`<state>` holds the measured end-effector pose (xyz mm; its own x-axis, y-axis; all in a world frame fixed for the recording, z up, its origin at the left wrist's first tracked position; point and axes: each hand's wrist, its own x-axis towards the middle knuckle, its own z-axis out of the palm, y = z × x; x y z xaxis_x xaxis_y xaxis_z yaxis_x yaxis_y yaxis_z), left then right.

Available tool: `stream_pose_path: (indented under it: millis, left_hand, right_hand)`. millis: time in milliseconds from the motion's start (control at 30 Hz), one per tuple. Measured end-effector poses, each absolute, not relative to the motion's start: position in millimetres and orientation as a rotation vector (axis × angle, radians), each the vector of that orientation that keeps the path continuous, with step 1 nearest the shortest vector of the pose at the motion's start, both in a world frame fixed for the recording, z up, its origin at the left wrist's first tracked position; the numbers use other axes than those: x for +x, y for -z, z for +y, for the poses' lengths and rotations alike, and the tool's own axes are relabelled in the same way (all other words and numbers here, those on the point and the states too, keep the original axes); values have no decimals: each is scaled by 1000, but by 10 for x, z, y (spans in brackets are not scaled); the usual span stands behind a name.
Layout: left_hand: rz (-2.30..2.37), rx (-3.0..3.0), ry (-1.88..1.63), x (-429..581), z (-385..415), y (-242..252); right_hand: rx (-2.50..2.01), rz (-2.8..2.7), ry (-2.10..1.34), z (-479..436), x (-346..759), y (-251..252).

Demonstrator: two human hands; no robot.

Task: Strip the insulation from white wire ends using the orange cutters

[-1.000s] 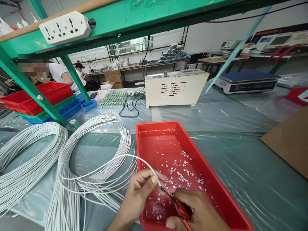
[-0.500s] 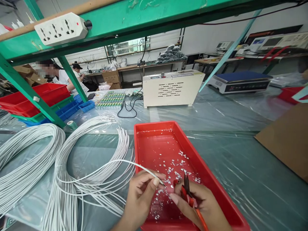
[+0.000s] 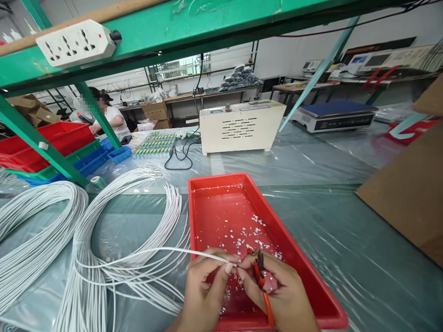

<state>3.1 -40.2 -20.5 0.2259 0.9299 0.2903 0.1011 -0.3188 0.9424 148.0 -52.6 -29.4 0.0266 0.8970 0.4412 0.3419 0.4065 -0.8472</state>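
Observation:
My left hand [image 3: 204, 290] pinches the end of a single white cable [image 3: 155, 251] over the red tray [image 3: 308, 276]. My right hand [image 3: 280, 295] holds red-handled cutters [image 3: 260, 276], jaws pointing up, while its fingertips meet the cable tip at the left thumb. White insulation scraps [image 3: 254, 237] lie scattered on the tray floor. The cable runs left into a looped bundle of white cables [image 3: 100, 263] on the plastic-covered table.
A second white cable coil [image 3: 31, 230] lies far left. A beige machine box [image 3: 240, 125] stands behind the tray, a scale [image 3: 334, 115] to its right, cardboard [image 3: 408, 193] at right. Stacked bins [image 3: 51, 147], green shelf posts, a power strip [image 3: 74, 42] overhead, a seated person [image 3: 110, 117] behind.
The cutters came off the cable end and swung upright in my right hand. My right fingertips moved to the cable tip beside my left thumb. The view shifted slightly right.

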Motion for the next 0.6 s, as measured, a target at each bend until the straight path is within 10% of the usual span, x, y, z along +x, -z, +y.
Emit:
stream_pose_path:
  millis: [600]
  left_hand:
    - [849, 2034, -1293, 43, -401, 319]
  right_hand:
    - [-1217, -1634, -509, -532, 1479, 340]
